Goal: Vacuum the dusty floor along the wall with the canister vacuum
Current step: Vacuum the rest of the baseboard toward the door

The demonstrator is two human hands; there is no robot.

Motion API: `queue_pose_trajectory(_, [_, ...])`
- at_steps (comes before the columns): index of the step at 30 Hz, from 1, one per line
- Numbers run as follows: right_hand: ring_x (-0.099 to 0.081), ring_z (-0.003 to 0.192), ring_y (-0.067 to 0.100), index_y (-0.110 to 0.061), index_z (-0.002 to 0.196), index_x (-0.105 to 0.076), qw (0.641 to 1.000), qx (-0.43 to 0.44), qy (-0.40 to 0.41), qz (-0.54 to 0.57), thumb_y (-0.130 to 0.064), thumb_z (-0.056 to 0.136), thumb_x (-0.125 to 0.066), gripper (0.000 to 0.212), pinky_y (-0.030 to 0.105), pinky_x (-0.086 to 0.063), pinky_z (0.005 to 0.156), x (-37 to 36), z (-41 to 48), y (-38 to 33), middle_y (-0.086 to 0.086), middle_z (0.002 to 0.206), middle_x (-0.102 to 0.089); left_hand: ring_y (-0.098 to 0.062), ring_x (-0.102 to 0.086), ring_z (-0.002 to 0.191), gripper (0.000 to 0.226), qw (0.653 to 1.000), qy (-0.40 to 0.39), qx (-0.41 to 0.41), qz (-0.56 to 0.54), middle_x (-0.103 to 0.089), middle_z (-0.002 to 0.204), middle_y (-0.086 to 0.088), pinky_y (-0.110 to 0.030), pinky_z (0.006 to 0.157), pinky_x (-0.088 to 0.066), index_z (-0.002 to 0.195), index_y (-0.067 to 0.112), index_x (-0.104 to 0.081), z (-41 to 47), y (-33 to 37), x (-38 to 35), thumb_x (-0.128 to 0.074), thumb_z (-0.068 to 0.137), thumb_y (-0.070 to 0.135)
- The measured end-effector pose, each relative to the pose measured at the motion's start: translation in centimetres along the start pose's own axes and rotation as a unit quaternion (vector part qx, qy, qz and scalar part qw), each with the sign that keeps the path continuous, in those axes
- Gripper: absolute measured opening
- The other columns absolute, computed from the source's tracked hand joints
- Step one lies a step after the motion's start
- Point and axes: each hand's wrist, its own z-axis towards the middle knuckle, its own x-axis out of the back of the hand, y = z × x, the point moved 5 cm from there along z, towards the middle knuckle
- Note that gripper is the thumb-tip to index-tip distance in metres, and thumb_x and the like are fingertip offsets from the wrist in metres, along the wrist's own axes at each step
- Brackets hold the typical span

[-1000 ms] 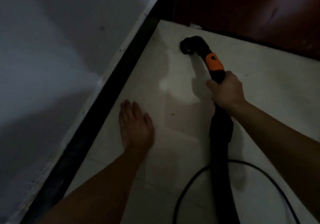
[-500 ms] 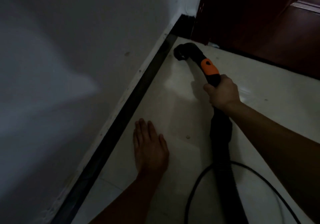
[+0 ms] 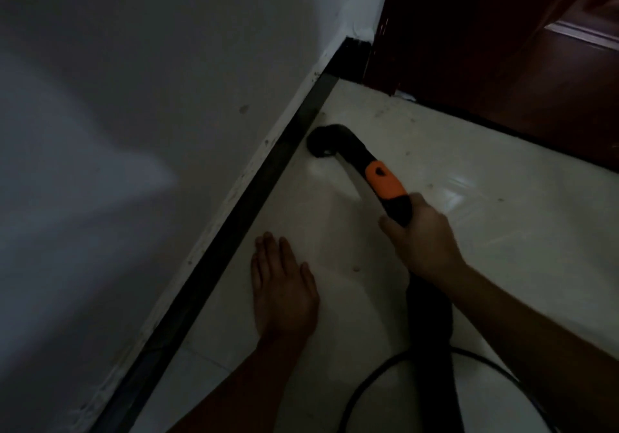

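We see a grey-white wall (image 3: 134, 131) filling the left half, dim, with a few dark specks. Pale glossy floor tiles (image 3: 485, 218) take the right and bottom. A dark reddish wooden door (image 3: 502, 47) closes off the far end at top right. A black baseboard (image 3: 234, 231) runs diagonally along the wall's foot up to the corner; corner and door box in the space ahead. A thin black cable (image 3: 368, 385) loops on the tiles at the bottom.

Hard to read: the whole frame is dark. The cable meets the hose, over or under we cannot tell. Both forearms (image 3: 536, 342) are cut by the frame edges, and the hose runs off the bottom edge. The nozzle mouth is black on shadow and blurred; we cannot tell if it touches the baseboard.

The vacuum wand (image 3: 430, 315), black with an orange collar (image 3: 385, 183), slants from lower right to upper left. Its nozzle (image 3: 323, 141) sits low at the tiles just beside the baseboard, short of the corner. The right hand (image 3: 425, 241) wraps its fingers round the black grip just below the collar. The left hand (image 3: 284, 292) rests flat on the tiles, palm down, fingers straight and close together, between baseboard and wand, touching neither, nearer us than the nozzle.
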Motion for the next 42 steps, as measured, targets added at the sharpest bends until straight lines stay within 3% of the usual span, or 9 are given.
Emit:
queue_pose_trajectory(4, [-0.063,0.08,0.037,-0.006,0.109,-0.055,0.994,-0.081,0.071,0.01,-0.028,0.086,-0.068,0.035,0.031,-0.04,0.063,3.3,0.8,3.9,0.018,0.089,-0.063,-0.039,-0.039,0.135,0.055,1.0,-0.002,-0.002,0.015,-0.041,0.145,-0.026,-0.046,0.112,-0.03,0.135,-0.004,-0.049,0.0,0.0,-0.1,-0.043,0.09,0.026])
queue_pose_trajectory(8, [-0.065,0.075,0.036,-0.008,0.11,-0.053,0.997,-0.059,0.043,0.019,-0.03,0.086,-0.066,0.035,0.042,-0.055,0.068,3.5,4.0,3.0,0.018,0.089,-0.064,-0.039,-0.038,0.136,0.056,1.0,-0.006,-0.001,0.009,-0.04,0.146,-0.026,-0.048,0.112,-0.031,0.135,-0.005,-0.049,-0.1,-0.1,0.1,-0.037,0.091,0.028])
queue_pose_trajectory(15, [-0.065,0.087,0.038,-0.004,0.116,-0.053,0.985,-0.134,0.108,-0.027,-0.037,0.086,-0.064,0.045,0.045,-0.055,0.08,6.9,8.1,5.2,0.022,0.103,-0.065,-0.038,-0.036,0.137,0.056,1.0,-0.01,0.004,0.014,-0.038,0.147,-0.025,-0.046,0.112,-0.03,0.136,-0.003,-0.048,0.1,0.0,-0.1,-0.04,0.091,0.028])
queue_pose_trajectory(21, [-0.065,0.089,0.038,-0.003,0.118,-0.051,0.985,-0.133,0.11,0.001,-0.034,0.087,-0.063,0.046,0.048,-0.055,0.079,5.2,9.8,2.9,0.021,0.107,-0.063,-0.037,-0.036,0.137,0.057,1.0,-0.012,0.005,0.002,-0.038,0.148,-0.024,-0.045,0.113,-0.029,0.136,-0.003,-0.048,0.1,0.0,-0.2,-0.033,0.092,0.03])
queue_pose_trajectory(28, [-0.062,0.086,0.036,-0.004,0.117,-0.051,0.984,-0.135,0.117,0.03,-0.033,0.089,-0.062,0.042,0.04,-0.051,0.07,3.5,9.5,1.6,0.019,0.105,-0.061,-0.037,-0.035,0.138,0.058,1.0,-0.021,0.004,0.001,-0.037,0.148,-0.024,-0.044,0.113,-0.024,0.137,-0.003,-0.048,0.1,0.0,0.0,-0.03,0.092,0.03])
queue_pose_trajectory(32, [-0.064,0.087,0.038,-0.006,0.115,-0.052,0.984,-0.133,0.104,0.051,-0.034,0.088,-0.062,0.04,0.046,-0.055,0.075,2.4,9.0,1.5,0.019,0.103,-0.063,-0.036,-0.036,0.138,0.057,1.0,-0.017,0.003,0.007,-0.038,0.148,-0.023,-0.042,0.113,-0.022,0.136,-0.002,-0.049,0.1,0.1,0.2,-0.033,0.092,0.029])
queue_pose_trajectory(38, [-0.053,0.083,0.027,-0.006,0.123,-0.051,0.993,-0.085,0.077,0.028,-0.035,0.09,-0.063,0.046,0.032,-0.039,0.067,1.0,12.0,-1.8,0.016,0.111,-0.06,-0.036,-0.035,0.138,0.054,1.0,-0.02,0.006,-0.003,-0.037,0.148,-0.024,-0.046,0.113,-0.03,0.137,-0.003,-0.048,0.1,0.1,-0.1,-0.047,0.09,0.025])
queue_pose_trajectory(42, [-0.056,0.089,0.029,-0.008,0.128,-0.048,0.995,-0.078,0.055,0.008,-0.036,0.089,-0.064,0.051,0.034,-0.043,0.069,0.7,14.3,-3.5,0.017,0.118,-0.059,-0.036,-0.033,0.14,0.054,1.0,-0.024,0.004,-0.007,-0.036,0.149,-0.023,-0.045,0.114,-0.026,0.138,-0.002,-0.046,0.1,0.0,-0.2,-0.049,0.091,0.024])
